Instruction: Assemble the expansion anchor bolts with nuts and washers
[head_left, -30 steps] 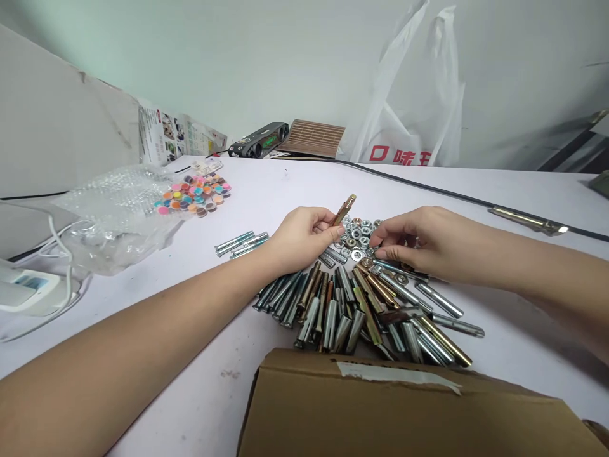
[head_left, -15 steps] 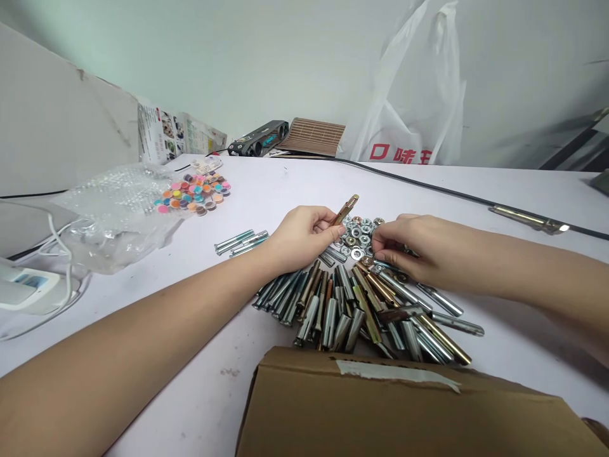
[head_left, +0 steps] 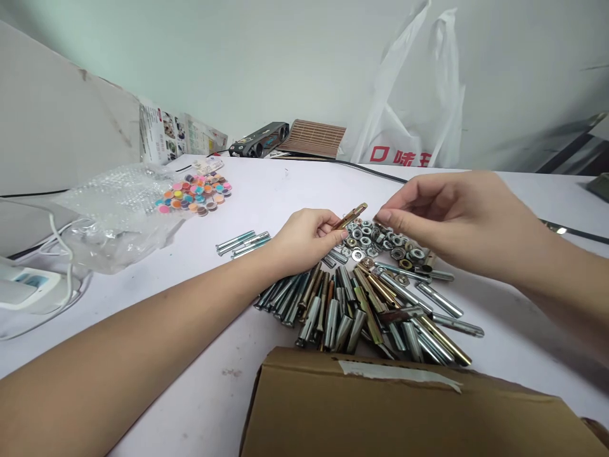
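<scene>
My left hand (head_left: 307,238) pinches a brass-coloured expansion bolt (head_left: 351,216), its free end tilted up and to the right. My right hand (head_left: 451,216) is raised just right of that end, thumb and forefinger pinched together near the bolt's tip; what they hold is too small to make out. Below both hands lies a heap of silver and brass expansion bolts (head_left: 361,311). A pile of nuts and washers (head_left: 380,244) sits behind the heap, under my right hand.
A brown cardboard box (head_left: 404,412) fills the near edge. Three assembled silver bolts (head_left: 242,242) lie left of my left hand. Coloured round discs (head_left: 195,193) and bubble wrap (head_left: 114,209) sit far left. A black cable (head_left: 371,170) and white plastic bag (head_left: 413,101) are at the back.
My right hand has lifted from the pile of nuts and washers and come up beside the bolt's tip. The bolt in my left hand has tilted lower, toward the right hand.
</scene>
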A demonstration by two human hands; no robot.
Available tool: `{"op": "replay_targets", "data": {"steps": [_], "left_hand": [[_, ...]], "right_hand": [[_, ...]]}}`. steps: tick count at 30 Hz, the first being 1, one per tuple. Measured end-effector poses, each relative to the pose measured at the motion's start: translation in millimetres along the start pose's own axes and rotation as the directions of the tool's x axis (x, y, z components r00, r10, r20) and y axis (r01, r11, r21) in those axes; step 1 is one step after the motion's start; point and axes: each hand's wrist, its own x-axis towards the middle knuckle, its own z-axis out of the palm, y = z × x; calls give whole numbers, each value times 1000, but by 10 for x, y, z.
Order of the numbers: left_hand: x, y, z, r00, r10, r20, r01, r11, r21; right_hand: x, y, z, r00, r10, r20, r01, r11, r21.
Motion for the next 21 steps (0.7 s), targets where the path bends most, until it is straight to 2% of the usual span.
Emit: {"op": "replay_targets", "data": {"steps": [4,8,10,13,15,21], "left_hand": [[4,-5,3,999,35,14,-36,997,63],[0,1,0,996,83,19,-85,990,110],[-2,9,-2,996,91,25,-94,988,124],[-5,21,-3,995,90,33,-94,985,142],[-5,26,-1,996,85,34,-89,985,148],[0,20,-4,995,78,54,-84,990,117]], "right_hand": [[10,-26,100,974,-28,-226,39,998,47],[30,13,249,933,-145,-329,183,979,87],[43,45,304,895,-223,-386,258,965,39],[65,76,338,821,-285,-496,268,958,-107],[78,82,341,799,-303,-519,263,953,-151],[71,68,359,845,-324,-425,332,942,-57]]}}
